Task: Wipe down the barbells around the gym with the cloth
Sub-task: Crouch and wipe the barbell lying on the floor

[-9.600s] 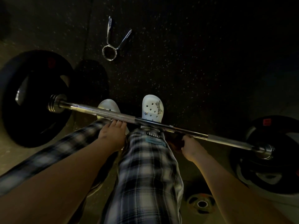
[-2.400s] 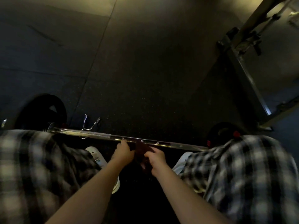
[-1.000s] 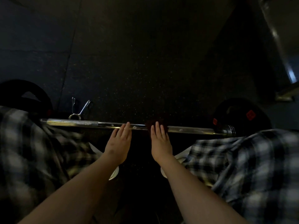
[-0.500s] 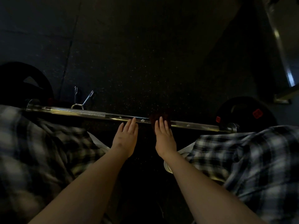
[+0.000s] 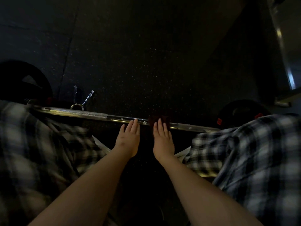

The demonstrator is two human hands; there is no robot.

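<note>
A chrome barbell point(image 5: 91, 114) lies across the dark gym floor in front of me, with black plates at both ends. A dark reddish cloth point(image 5: 158, 119) is draped over the bar near its middle. My right hand point(image 5: 162, 139) lies flat with straight fingers, its fingertips pressing on the cloth. My left hand point(image 5: 128, 138) is flat too, fingers straight, tips touching the bare bar just left of the cloth. I am crouched, my plaid-trousered knees at either side.
A spring collar clip point(image 5: 79, 103) lies on the floor just beyond the bar at the left. Black weight plates sit at the left point(image 5: 24, 82) and right point(image 5: 241, 110) ends. A metal rack frame point(image 5: 283, 51) rises at the far right. Dark speckled rubber floor lies ahead.
Both hands have gone from gripping the bar and cloth to lying flat with straight fingers. Over the last second they have hardly shifted; only the view has moved slightly.
</note>
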